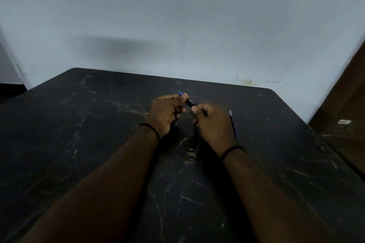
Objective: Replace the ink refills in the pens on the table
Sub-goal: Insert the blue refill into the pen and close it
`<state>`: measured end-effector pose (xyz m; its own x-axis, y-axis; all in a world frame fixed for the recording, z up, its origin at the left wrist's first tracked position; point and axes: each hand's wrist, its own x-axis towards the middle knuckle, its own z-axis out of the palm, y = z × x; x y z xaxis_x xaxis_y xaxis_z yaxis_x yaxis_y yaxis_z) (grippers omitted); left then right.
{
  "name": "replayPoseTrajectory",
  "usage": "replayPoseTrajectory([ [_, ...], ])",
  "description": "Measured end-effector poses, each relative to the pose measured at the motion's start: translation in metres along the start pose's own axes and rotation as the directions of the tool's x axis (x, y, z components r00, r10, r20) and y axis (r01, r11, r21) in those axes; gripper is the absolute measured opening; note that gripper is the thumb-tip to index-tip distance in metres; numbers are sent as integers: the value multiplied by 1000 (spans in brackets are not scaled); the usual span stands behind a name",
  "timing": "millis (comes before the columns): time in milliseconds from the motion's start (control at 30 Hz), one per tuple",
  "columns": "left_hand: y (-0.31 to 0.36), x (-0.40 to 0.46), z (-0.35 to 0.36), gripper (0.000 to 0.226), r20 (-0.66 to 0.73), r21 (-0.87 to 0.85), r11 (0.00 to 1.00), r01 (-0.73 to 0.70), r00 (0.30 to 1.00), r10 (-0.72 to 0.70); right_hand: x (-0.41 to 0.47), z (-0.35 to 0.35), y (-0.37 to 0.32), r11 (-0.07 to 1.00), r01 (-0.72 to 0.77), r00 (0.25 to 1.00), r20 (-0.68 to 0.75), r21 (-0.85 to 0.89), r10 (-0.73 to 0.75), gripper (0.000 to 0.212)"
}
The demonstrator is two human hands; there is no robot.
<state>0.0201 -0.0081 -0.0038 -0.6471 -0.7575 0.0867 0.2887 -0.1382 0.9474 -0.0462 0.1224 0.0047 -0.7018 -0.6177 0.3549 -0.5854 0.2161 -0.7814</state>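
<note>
Both hands hold one black pen [190,103] above the middle of the dark marble table [98,134]. My left hand [166,112] pinches its front end, where a blue tip pokes out past the thumb. My right hand [212,124] is closed around the rear part of the barrel. A thin refill [233,124] with a white end and a blue body lies on the table just right of my right hand. Another dark, pen-like piece [196,134] lies on the table between my wrists, hard to make out against the dark surface.
A pale wall [177,25] rises right behind the table's far edge. A brown wooden door or panel [343,114] stands at the right. Each wrist wears a black band.
</note>
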Motion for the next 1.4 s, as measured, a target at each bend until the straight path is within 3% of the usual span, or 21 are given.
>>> replayPoseTrajectory([
  [167, 0, 2, -1, 18, -11, -12, 1000, 4, 1000, -4, -1, 3, -5, 962, -128, 991, 76, 243, 112, 33],
  [267, 0, 2, -1, 23, -7, -20, 1000, 11, 1000, -11, -2, 3, -7, 951, -143, 987, 108, 274, 117, 35],
  [433, 1, 2, -1, 17, -82, -42, 999, 26, 996, -29, -3, -1, -5, 992, 85, 995, 67, -98, -79, 16],
  [567, 2, 3, -2, 20, -132, -29, 999, 44, 990, -48, 0, -2, -1, 963, 147, 989, 64, -225, -136, 15],
  [933, 3, 3, -6, 10, -14, -45, 999, 5, 1000, -5, 2, 2, 5, 995, -8, 1000, 1, 96, 8, 15],
  [1233, 4, 4, -7, 11, 29, -37, 999, -25, 999, 26, 2, 1, 4, 990, 29, 999, 17, 138, -32, 18],
  [1300, 7, 2, -5, 16, -8, -5, 999, -47, 999, 47, 4, 3, 6, 984, 31, 999, -24, 177, -27, 20],
  [1400, 16, 1, -8, 23, -198, 162, 978, -134, 966, 165, 9, 3, 13, 977, 1, 992, -121, 215, 25, 21],
])
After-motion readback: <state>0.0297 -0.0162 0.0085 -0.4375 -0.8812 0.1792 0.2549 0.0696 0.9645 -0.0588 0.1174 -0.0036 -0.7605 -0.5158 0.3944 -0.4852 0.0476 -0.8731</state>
